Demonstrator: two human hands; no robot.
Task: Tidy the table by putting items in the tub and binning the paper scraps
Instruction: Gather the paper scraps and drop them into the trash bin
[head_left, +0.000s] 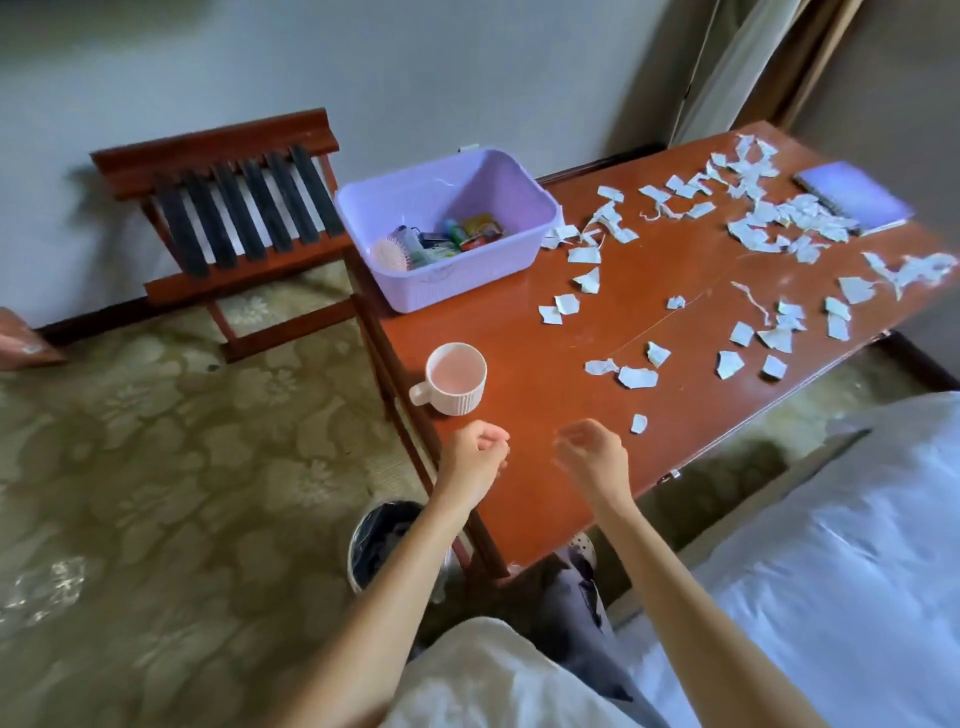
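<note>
tub (447, 286) beyond fingers (574, 434) part-filled; mug (457, 382) just ahead, notebook (857, 200), paper scraps (769, 228) farther, uncleared; left hand (474, 460), right hand (592, 460) loosely curled, seemingly empty

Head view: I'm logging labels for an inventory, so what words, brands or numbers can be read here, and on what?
Nothing is legible.
Packets in the purple tub: coloured printing, too blurred to read.
Paper scraps: any print is too small to read.
Purple notebook: no text shows on its cover.
Mug: ribbed wall, no text shows.
</note>
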